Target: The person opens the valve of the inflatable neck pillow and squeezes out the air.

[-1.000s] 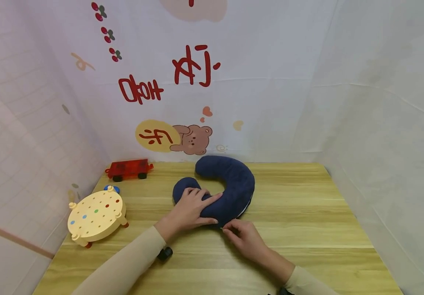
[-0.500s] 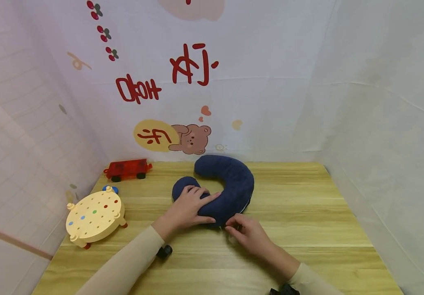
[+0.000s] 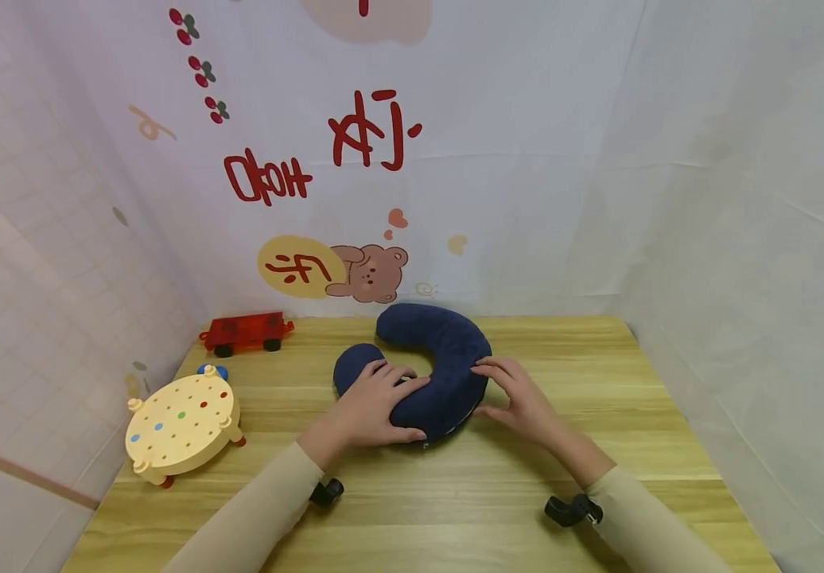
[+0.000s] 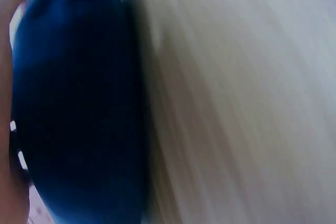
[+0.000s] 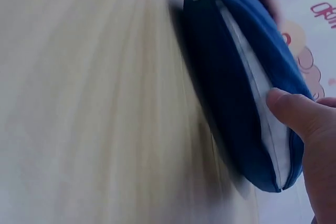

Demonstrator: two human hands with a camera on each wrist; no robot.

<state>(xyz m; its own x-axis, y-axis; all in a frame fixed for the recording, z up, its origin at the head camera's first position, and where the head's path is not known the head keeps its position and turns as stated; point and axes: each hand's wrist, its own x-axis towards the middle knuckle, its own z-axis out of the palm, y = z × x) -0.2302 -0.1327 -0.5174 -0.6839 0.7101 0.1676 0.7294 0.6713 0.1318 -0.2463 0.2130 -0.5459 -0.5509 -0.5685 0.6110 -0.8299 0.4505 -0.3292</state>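
Right of the red wagon point(image 3: 243, 333) on the worktop point(image 3: 641, 414), that navy neck pillow point(image 3: 455, 366) looks light, squashy; I'd grab its thick bend, off the gaping seam point(image 5: 257, 77). The left hand point(image 3: 372, 406) spreads over it; the right hand point(image 3: 522, 398) touches it, thumb and fingers parted.

The person's left hand point(image 3: 372, 404) lies spread over a curved navy pillow point(image 3: 451, 350) on the bench point(image 3: 584, 358), right hand point(image 3: 522, 402) touching its side; a red wagon point(image 3: 246, 331) sits off left.
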